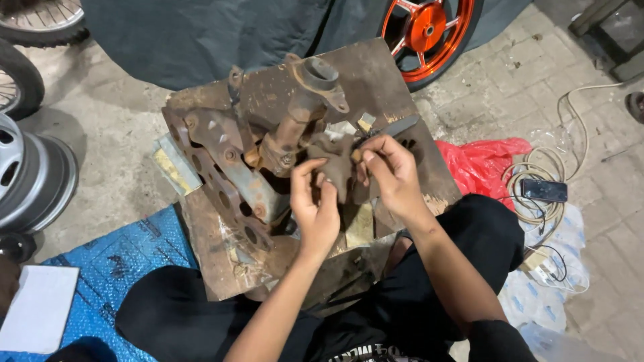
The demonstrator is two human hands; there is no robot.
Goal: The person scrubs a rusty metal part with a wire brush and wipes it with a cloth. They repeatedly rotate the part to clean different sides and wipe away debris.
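**Both hands on a crumpled brown scrap over rusty metal**

Here, a person sits low on the paved floor (107,127), knees spread, working over a rusted metal plate (376,74) that rests against the legs. On the plate lies a rusty bracket with a row of round holes (215,181), and a corroded tube-shaped part (305,107) with a flange at its upper end stands out of it.

The left hand (315,204) is curled, its grip narrow, fingertips pinching the lower edge of a crumpled brown scrap (339,161) that looks like worn cloth or sanding paper. The right hand (392,171) pinches the same scrap from the upper side, thumb and forefinger closed on it. The scrap sits between the two hands, just beside the base of the tube part, over the middle of the plate.

Around them: a red plastic bag (479,164) to the right, a dark phone (544,190) lying on coiled cable, a blue sheet (127,258) at lower left, a silver wheel rim (30,177) at the left edge, and an orange wheel (429,30) at the top.
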